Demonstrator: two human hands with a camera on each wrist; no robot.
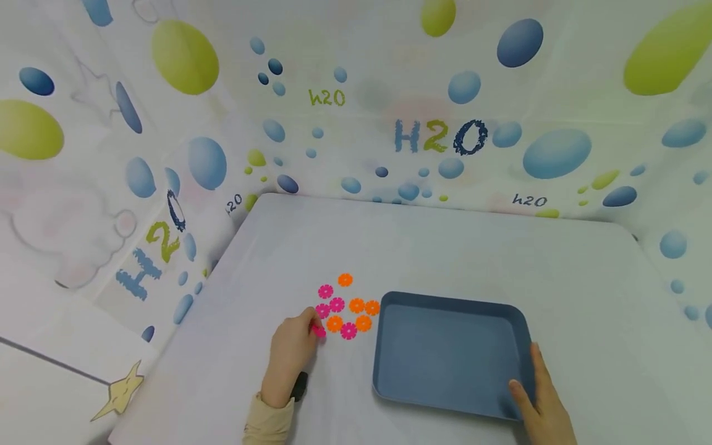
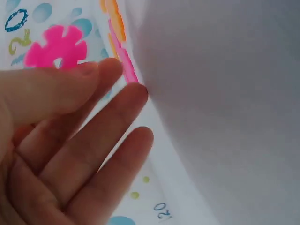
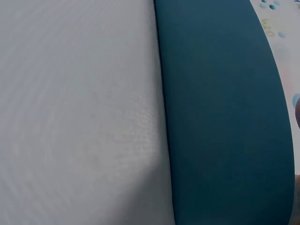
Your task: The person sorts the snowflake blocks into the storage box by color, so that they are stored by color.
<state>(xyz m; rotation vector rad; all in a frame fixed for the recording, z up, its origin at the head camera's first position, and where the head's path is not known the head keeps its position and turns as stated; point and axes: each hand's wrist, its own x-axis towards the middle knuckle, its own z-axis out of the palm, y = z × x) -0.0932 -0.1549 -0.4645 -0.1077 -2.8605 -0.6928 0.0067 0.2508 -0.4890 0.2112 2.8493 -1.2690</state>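
Pinching hands [image 1: 292, 347] [image 1: 549, 406], left on one pink disc [image 1: 319, 332], right on tray [image 1: 445, 352], four pink discs [image 1: 337, 305], five orange [image 1: 357, 305]

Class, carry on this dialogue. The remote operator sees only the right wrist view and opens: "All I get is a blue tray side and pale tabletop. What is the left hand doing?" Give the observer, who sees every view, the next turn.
Observer: The left hand pinches a pink flower-shaped piece.
Operator: Where are the others?
Observer: Other pink pieces and orange pieces lie on the table, to the left of the tray.
Operator: And how does the right hand hold that tray?
Observer: By its right side, with the thumb reaching over the rim.
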